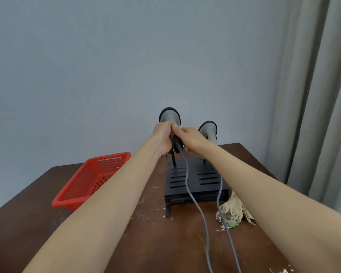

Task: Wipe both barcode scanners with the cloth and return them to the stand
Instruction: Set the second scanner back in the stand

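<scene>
Two forearms reach from the bottom corners toward mid-frame over the table (146,243), two grey cables (202,215) running between them, and the cloth (234,209) lies crumpled at lower right against the front corner of the stand (197,182). Beyond the basket (87,186) at centre left, the left hand (162,137) and right hand (193,139) meet, fingers curled around the handle of the left scanner (169,116) above the stand's left post. Just past the right hand, the right scanner (209,129) stands upright on the stand.

My one head camera looks forward and slightly down, close over the stand (205,191) on the table (146,243), wall (106,56) behind.
</scene>
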The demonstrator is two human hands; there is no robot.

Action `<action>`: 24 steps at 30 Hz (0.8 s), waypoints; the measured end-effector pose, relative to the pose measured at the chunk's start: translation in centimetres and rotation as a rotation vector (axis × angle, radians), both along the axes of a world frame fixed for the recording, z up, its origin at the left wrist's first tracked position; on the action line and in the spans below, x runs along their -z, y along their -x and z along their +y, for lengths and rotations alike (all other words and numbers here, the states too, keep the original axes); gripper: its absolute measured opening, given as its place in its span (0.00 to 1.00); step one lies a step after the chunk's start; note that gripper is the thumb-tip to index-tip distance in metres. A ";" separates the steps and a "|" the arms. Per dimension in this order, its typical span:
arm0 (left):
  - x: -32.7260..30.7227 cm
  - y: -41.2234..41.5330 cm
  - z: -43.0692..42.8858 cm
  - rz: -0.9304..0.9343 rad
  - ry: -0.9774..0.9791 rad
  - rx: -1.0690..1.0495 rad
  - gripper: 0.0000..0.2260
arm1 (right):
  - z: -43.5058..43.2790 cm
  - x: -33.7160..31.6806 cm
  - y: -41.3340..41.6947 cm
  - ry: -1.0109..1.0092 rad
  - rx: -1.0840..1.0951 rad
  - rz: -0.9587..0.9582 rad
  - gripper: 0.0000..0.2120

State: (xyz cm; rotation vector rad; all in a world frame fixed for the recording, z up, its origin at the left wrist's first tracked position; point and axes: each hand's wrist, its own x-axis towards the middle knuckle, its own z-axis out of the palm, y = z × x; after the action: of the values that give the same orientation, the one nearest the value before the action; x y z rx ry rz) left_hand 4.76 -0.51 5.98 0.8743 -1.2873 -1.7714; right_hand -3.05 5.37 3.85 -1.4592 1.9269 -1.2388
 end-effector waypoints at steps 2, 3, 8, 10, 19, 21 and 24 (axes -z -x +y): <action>0.0 0.0 -0.3 0.064 -0.045 -0.014 0.09 | -0.9 -0.2 0.0 0.022 0.008 -0.076 0.27; 0.2 -0.1 -0.7 0.090 -0.064 -0.019 0.09 | -1.2 -0.2 0.1 0.022 -0.001 -0.131 0.27; 1.8 -0.1 -2.1 0.145 -0.089 -0.013 0.11 | -2.0 -0.7 0.4 -0.006 0.008 -0.269 0.15; 2.1 0.2 -2.4 0.154 -0.020 -0.019 0.09 | -2.6 -0.7 0.3 0.039 0.057 -0.289 0.11; 7.9 -0.6 -5.6 -0.548 0.577 -0.155 0.29 | -3.6 0.6 -0.1 0.157 0.211 -0.112 0.09; 10.1 -0.5 -6.2 -0.689 0.587 -0.118 0.36 | -3.7 0.8 0.0 0.177 0.219 -0.108 0.09; 12.1 -0.3 -6.5 -0.768 0.569 -0.085 0.47 | -3.8 1.1 0.3 0.173 0.226 -0.074 0.11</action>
State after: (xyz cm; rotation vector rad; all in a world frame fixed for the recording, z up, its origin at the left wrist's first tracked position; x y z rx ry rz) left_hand 5.02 -7.01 -6.14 1.2812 -2.0559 -0.9017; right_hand -3.32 1.61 2.75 -1.2809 2.0199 -1.5717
